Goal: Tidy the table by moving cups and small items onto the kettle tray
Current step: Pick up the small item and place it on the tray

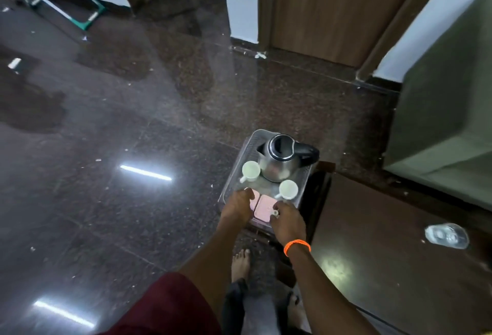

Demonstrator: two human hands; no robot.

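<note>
settling the pink packets on the tray

left hand (pixel 237 208) lies flat on the left packet (pixel 255 197); right hand (pixel 287 218) pinches a small white item (pixel 275 213) over the right packet (pixel 265 208), tray (pixel 249 145) near edge. set it down flat, clear of both cups (pixel 250 170).

The scene is dim and soft throughout. Ceiling tube lights show as bright streaks mirrored in the polished dark floor (pixel 106 148), and a paler haze of glare runs down its middle. The steel kettle (pixel 279 160) carries small highlights. Wide-angle distortion bends the door (pixel 314 9) and walls toward the edges. Fine detail is smeared.
</note>
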